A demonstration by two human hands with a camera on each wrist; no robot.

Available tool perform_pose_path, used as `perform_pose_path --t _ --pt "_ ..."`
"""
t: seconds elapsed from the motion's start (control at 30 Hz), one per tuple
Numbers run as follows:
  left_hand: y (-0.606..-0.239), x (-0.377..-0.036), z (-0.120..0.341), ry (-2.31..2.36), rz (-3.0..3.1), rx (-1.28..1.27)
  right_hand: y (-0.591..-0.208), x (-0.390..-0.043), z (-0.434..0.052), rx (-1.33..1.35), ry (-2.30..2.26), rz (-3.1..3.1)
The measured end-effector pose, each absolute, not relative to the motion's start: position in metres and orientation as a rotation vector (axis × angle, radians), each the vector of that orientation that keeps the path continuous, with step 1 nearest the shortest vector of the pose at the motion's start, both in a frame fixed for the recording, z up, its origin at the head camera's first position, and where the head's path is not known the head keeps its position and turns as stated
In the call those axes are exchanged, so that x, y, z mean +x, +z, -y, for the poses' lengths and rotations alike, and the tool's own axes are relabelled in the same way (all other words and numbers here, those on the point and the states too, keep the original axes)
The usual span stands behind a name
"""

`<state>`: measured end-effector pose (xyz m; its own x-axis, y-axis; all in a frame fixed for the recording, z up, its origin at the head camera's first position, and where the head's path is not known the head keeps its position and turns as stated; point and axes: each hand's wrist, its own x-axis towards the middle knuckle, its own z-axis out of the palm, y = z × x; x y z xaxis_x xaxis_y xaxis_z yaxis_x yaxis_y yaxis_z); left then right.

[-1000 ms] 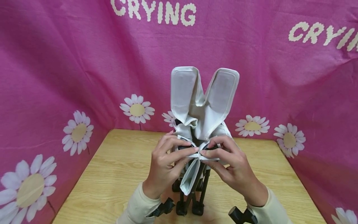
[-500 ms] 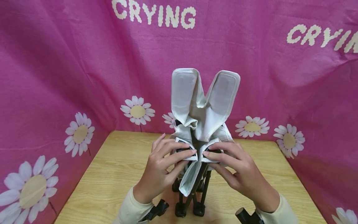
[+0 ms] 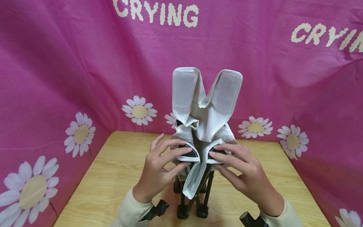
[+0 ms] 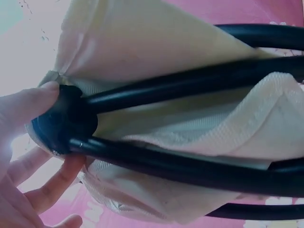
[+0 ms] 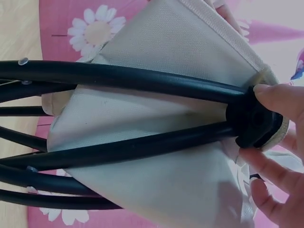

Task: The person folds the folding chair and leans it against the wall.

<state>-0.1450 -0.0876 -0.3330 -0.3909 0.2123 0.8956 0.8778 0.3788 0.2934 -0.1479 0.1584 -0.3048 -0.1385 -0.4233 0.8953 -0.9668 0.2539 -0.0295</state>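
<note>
A small folding chair with an off-white fabric seat [image 3: 193, 181] and thin black legs [image 3: 210, 189] stands partly folded at the middle of the table. My left hand [image 3: 158, 167] pinches its left front corner, fingers over the dark patch and thumb below. In the left wrist view, the thumb presses a black corner joint [image 4: 64, 118] where two tubes meet. My right hand [image 3: 245, 171] grips the opposite corner the same way, around another black joint [image 5: 254, 116] in the right wrist view. A narrow gap separates both corners. The seat's middle sags in a fold between them.
Behind the hands, two padded backrest flaps [image 3: 185, 90] stand up in a V. The wooden table [image 3: 119, 167] runs back to a pink flowered cloth [image 3: 153, 63] on three sides. Black wrist mounts [image 3: 156, 210] sit at both cuffs.
The two front corners, which met one second ago, have been drawn apart. My left hand has shifted left and my right hand right, both keeping their hold. The backrest flaps look the same.
</note>
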Motion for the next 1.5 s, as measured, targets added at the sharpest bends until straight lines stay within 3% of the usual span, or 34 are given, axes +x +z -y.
perform_pose_path --t 0.57,1.5 --pt "-0.337 -0.143 0.115 -0.957 1.847 -0.87 -0.304 -0.136 -0.181 1.087 0.749 1.785" --pt "-0.406 -0.123 0.133 -0.93 2.07 -0.757 -0.362 -0.113 -0.212 0.855 0.856 1.914"
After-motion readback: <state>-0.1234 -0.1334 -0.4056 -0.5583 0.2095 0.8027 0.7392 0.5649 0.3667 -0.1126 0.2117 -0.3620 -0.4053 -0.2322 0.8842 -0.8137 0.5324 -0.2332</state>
